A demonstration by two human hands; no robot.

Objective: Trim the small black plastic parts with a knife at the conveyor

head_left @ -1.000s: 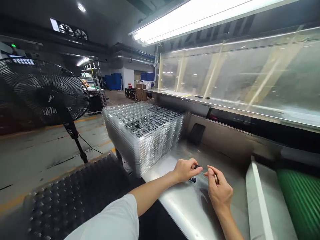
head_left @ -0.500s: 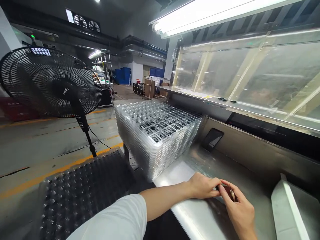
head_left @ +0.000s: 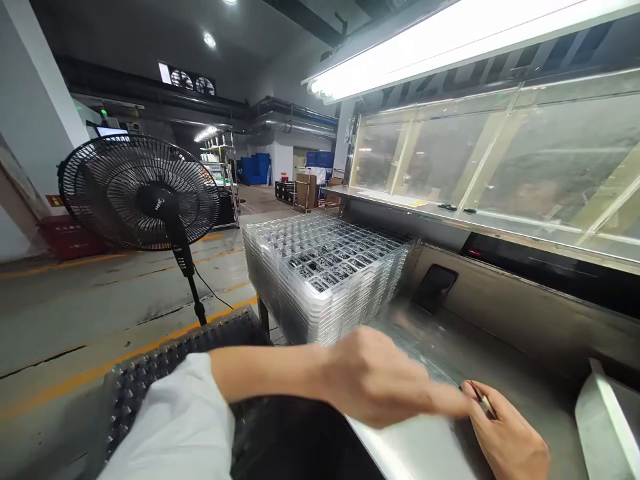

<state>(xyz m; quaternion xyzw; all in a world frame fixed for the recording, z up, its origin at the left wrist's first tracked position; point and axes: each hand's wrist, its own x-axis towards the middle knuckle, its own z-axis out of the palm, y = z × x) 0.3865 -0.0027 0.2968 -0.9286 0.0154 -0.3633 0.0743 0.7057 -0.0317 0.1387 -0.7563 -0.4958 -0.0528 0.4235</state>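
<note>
Right hand [head_left: 505, 433] pinches a slim metal piece [head_left: 484, 403] over the steel surface [head_left: 530, 400].
Its long axis slants toward the blurred left hand [head_left: 380, 377], hands almost touching; left grip unclear.

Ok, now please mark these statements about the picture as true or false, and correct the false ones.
1. The right hand pinches a small metal item. True.
2. The standing fan has a white cage. False: its cage is black.
3. The clear plastic trays lie scattered on the floor. False: they form one stack on the steel bench.
4. The sleeve on the left arm is white. True.
</note>
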